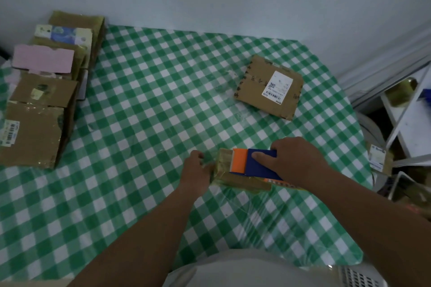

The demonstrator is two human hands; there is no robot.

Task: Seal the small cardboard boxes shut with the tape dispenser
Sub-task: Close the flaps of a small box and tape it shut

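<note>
A small cardboard box (242, 180) lies on the green checked tablecloth (144, 137), near the front middle. On top of it sits a blue and orange tape dispenser (253, 162), with its orange end pointing left. My right hand (296, 161) grips the dispenser from the right, the forefinger laid along its blue top. My left hand (194, 169) holds the left end of the box with curled fingers, where shiny tape covers the cardboard.
A flat cardboard parcel (270, 87) with a white label lies at the back right. Several stacked boxes (44, 91) fill the left edge, one pink-topped. A white shelf (410, 123) with a tape roll stands off the table's right side. The wall is just behind.
</note>
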